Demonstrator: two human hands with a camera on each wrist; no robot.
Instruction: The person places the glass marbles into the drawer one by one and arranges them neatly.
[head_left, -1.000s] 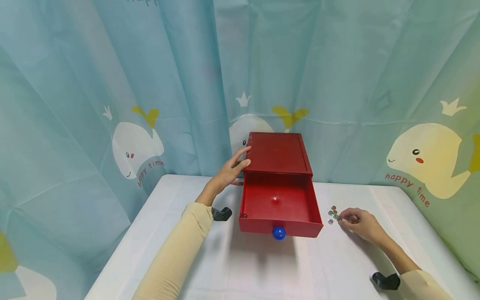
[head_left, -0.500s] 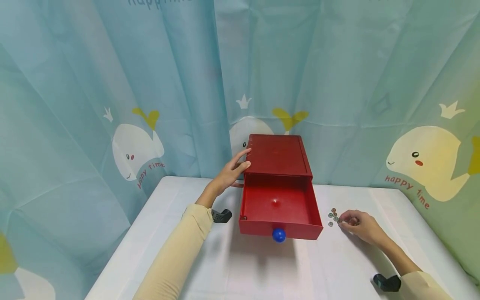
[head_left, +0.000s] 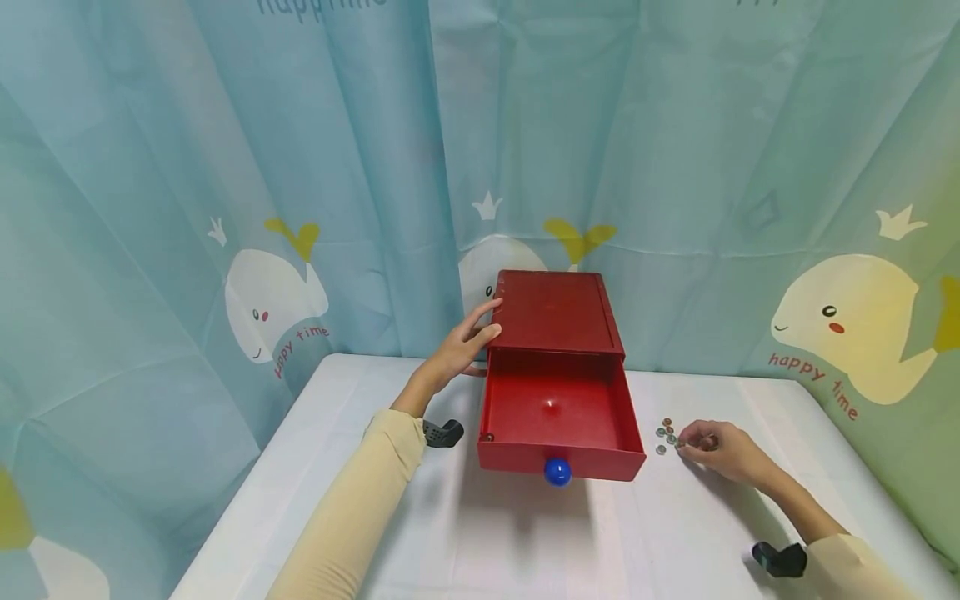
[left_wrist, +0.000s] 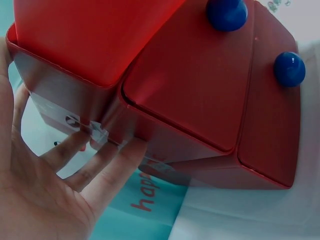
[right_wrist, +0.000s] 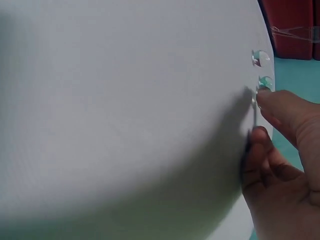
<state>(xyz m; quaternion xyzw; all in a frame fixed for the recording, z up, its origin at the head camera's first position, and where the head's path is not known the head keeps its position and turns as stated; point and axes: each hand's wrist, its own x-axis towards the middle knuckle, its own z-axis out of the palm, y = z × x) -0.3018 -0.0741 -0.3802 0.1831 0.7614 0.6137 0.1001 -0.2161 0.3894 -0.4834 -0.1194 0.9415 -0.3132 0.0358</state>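
A red drawer cabinet (head_left: 557,308) stands at the back middle with its upper drawer (head_left: 551,387) pulled out by its blue knob's side. One small round marble (head_left: 489,437) lies in the drawer's front left corner. My left hand (head_left: 457,346) rests spread against the cabinet's left side, index finger and thumb at its top edge; its straight fingers (left_wrist: 115,170) touch the wall in the left wrist view. On the white table right of the drawer lie several glass marbles (head_left: 661,449). My right hand (head_left: 723,450) reaches them, thumb touching one marble (right_wrist: 258,99), with a gap between thumb and index finger.
Below the pulled-out drawer are more shut drawers with blue knobs (left_wrist: 289,69). Black wrist-worn devices (head_left: 780,559) sit at both wrists. A blue-green curtain (head_left: 375,167) with whale prints hangs behind the white table (head_left: 540,558).
The view has tilted up slightly, so everything sits a little lower in it. Both hands stay nearly in place; the right wrist shifts slightly.
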